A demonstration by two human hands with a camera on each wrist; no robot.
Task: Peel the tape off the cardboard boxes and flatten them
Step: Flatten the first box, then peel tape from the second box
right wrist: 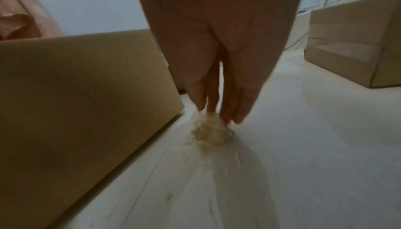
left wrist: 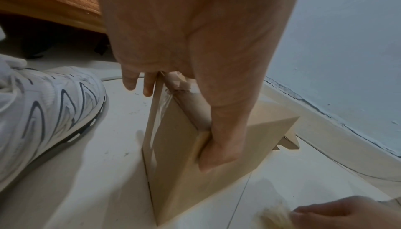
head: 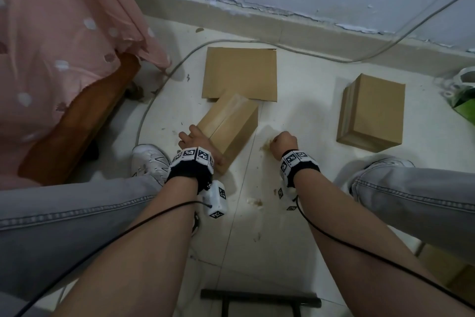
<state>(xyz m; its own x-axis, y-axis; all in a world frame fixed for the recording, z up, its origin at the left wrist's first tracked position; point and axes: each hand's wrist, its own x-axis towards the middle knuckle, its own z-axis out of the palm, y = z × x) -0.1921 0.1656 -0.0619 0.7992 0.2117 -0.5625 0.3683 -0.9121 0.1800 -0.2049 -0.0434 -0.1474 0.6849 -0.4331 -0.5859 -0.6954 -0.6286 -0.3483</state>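
Note:
A closed brown cardboard box [head: 231, 124] [left wrist: 184, 172] lies slantwise on the white floor between my knees. My left hand [head: 198, 142] [left wrist: 173, 124] grips its near end, the thumb [left wrist: 208, 155] on one face and the fingers [left wrist: 139, 81] over the other. Torn tape [left wrist: 180, 83] shows at that end's corner. My right hand [head: 276, 142] [right wrist: 217, 111] is low beside the box, its gathered fingertips pinching a crumpled wad of clear tape [head: 266, 146] [right wrist: 211, 133] that touches the floor. A flattened box [head: 239, 72] lies behind. Another taped box [head: 372, 111] [right wrist: 351, 47] stands to the right.
A bed with a pink cloth [head: 64, 47] fills the left. My white shoe [head: 149, 162] [left wrist: 43, 109] sits by the left hand. A grey cable [head: 164, 77] runs along the skirting. A green and white bag [head: 462, 95] is at far right. Tape scraps [head: 254, 202] lie nearby.

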